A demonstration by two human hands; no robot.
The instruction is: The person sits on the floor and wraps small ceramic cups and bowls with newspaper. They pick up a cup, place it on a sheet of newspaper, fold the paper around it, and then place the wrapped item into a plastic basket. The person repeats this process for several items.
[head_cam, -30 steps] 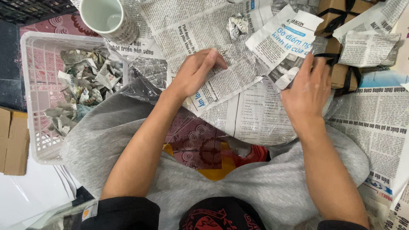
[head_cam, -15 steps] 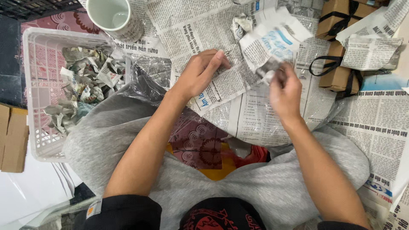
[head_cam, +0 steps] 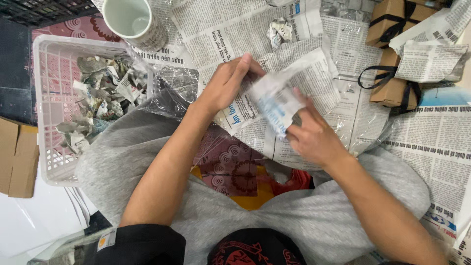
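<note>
This looks like a home floor turned into a small packing spot rather than a proper workshop. The person sits cross-legged in grey trousers on a patterned mat, with newspaper sheets spread over the floor. A white plastic basket holds crumpled paper scraps, small brown boxes tied with black ribbon lie nearby, and flattened cardboard sits at the side.

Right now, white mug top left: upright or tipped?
Upright. The white mug stands on newspaper, its round mouth facing the camera, inside visible.
</note>
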